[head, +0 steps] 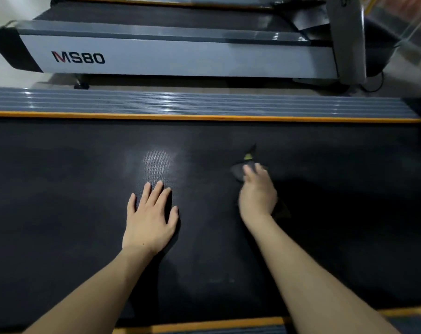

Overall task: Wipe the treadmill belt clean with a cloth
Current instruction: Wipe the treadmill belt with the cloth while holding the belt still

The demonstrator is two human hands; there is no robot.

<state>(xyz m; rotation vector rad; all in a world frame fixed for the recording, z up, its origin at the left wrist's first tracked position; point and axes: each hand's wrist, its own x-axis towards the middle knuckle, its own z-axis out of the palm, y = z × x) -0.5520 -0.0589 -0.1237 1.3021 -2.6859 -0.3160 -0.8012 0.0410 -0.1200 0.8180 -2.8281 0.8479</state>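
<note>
Wiping underway: a dark cloth (240,171) is pressed on the treadmill belt (325,165), right of centre, under the right hand (257,194), grip blurred; left hand (149,218) is spread flat. Next pass probably reqd twd the dull patch at left.

Dim light, a pale glare patch on the dark belt (156,160), motion-blurred right hand (256,196), wide-angle bending at edges.

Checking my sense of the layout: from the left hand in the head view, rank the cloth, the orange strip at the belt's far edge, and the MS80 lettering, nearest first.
1. cloth, to the right under the right hand.
2. orange strip, ahead along the belt's far edge.
3. MS80 lettering, beyond on the neighbouring treadmill.
</note>
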